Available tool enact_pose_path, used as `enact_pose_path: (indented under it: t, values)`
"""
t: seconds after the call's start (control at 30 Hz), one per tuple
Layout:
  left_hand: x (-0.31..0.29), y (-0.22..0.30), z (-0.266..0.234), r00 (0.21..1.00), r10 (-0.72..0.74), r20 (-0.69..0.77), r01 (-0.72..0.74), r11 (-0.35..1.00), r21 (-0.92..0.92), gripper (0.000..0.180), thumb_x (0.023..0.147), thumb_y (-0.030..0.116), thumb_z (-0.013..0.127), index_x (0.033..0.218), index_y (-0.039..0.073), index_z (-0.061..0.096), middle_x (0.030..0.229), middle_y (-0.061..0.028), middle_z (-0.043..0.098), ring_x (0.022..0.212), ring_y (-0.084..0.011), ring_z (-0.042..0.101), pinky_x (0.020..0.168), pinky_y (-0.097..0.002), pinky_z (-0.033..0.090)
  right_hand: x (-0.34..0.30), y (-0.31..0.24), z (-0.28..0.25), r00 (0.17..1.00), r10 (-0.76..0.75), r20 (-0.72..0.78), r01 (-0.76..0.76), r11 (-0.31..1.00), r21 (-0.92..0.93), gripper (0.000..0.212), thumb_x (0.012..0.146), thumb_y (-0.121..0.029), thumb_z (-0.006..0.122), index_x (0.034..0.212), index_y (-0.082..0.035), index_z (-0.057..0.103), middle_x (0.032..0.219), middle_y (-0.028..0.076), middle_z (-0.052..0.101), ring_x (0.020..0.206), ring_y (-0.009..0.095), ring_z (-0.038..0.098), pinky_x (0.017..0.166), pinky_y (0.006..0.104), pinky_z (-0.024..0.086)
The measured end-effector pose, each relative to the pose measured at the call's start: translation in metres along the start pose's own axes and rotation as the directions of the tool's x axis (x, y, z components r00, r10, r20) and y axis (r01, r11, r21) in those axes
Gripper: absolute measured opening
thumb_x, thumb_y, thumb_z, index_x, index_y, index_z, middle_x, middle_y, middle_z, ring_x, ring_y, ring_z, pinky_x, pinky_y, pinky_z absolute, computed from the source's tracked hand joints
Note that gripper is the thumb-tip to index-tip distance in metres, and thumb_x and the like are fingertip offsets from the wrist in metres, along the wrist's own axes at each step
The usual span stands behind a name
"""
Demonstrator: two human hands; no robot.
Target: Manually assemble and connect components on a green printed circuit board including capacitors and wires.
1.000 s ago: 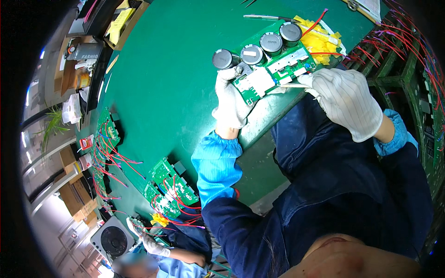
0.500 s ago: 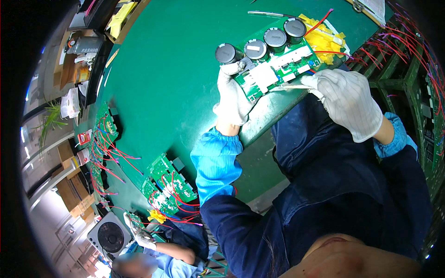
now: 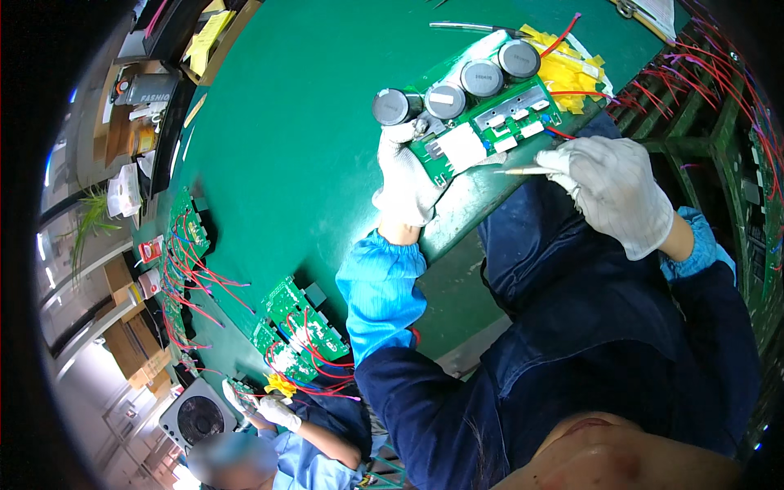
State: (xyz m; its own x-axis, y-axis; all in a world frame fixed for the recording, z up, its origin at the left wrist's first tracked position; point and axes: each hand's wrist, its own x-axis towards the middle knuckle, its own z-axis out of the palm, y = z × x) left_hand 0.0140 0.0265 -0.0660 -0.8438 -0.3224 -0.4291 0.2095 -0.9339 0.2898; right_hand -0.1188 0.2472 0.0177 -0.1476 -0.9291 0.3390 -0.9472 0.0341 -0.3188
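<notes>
My left hand point(image 3: 404, 184), in a white glove, grips the lower left corner of a green circuit board point(image 3: 531, 118). The board is tilted over the table edge, and several large black capacitors point(image 3: 482, 77) stand along its far side. White blocks and grey metal parts cover its near side. My right hand point(image 3: 616, 196), also gloved, pinches a slim pale pointed tool point(image 3: 524, 171); its exact kind is unclear. The tip points left, just below the board's near edge. Red wires point(image 3: 563, 37) and crumpled yellow pieces point(image 3: 563, 75) lie by the board's right end.
On the green table point(image 3: 286, 122), more circuit boards point(image 3: 298, 327) with red wires lie to the left. A co-worker's gloved hands point(image 3: 279, 412) work at the lower left, near a grey fan point(image 3: 198, 415). A green metal rack point(image 3: 719, 155) with red wires stands right. A clipboard point(image 3: 649, 12) lies far right.
The board has tilted and shifted slightly left in my left hand. My right hand has moved a little down, drawing the tool's tip away from the board. The co-worker's hands have moved closer together.
</notes>
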Motion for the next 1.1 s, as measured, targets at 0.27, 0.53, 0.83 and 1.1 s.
enact_pose_path:
  t: [0.27, 0.53, 0.83, 1.1]
  values:
    - [-0.002, -0.001, 0.0, 1.0, -0.01, -0.013, 0.01, 1.0, -0.014, 0.015, 0.08, 0.023, 0.057, 0.085, 0.009, 0.055, 0.085, -0.0078, 0.062, 0.071, -0.0241, 0.064, 0.063, -0.0376, 0.059, -0.014, 0.018, -0.007, 0.99, -0.028, -0.138, -0.008, 0.967, -0.254, 0.026, 0.066, -0.005, 0.071, 0.091, -0.005, 0.064, 0.089, 0.008, 0.066, 0.08, 0.023, 0.067, 0.064, 0.0339, 0.052]
    - [0.0, -0.001, 0.001, 0.999, 0.002, -0.043, 0.002, 0.997, 0.078, 0.017, 0.081, 0.021, 0.055, 0.091, 0.007, 0.054, 0.083, -0.0072, 0.06, 0.076, -0.0232, 0.063, 0.067, -0.04, 0.057, -0.011, 0.021, -0.004, 0.996, -0.002, -0.094, -0.025, 0.957, -0.29, 0.031, 0.068, -0.007, 0.07, 0.099, -0.007, 0.068, 0.1, 0.006, 0.066, 0.088, 0.025, 0.064, 0.073, 0.0371, 0.05]
    - [-0.006, -0.001, 0.019, 0.999, 0.004, -0.048, 0.001, 0.995, 0.097, 0.011, 0.083, 0.02, 0.054, 0.087, 0.009, 0.055, 0.088, -0.0041, 0.058, 0.084, -0.0247, 0.064, 0.078, -0.0474, 0.058, 0.006, 0.019, -0.006, 0.989, -0.078, -0.126, 0.031, 0.939, -0.343, 0.016, 0.077, -0.012, 0.067, 0.092, -0.008, 0.066, 0.094, 0.006, 0.069, 0.083, 0.02, 0.068, 0.067, 0.0321, 0.052]
    - [0.0, -0.001, 0.007, 0.998, 0.006, -0.063, 0.001, 0.994, 0.112, 0.011, 0.083, 0.021, 0.054, 0.085, 0.01, 0.055, 0.087, -0.0033, 0.059, 0.08, -0.0226, 0.065, 0.072, -0.0425, 0.06, 0.016, 0.02, -0.016, 0.996, -0.085, -0.001, 0.08, 0.94, -0.331, 0.014, 0.079, -0.01, 0.064, 0.092, -0.008, 0.065, 0.092, 0.005, 0.069, 0.083, 0.018, 0.067, 0.066, 0.033, 0.052]
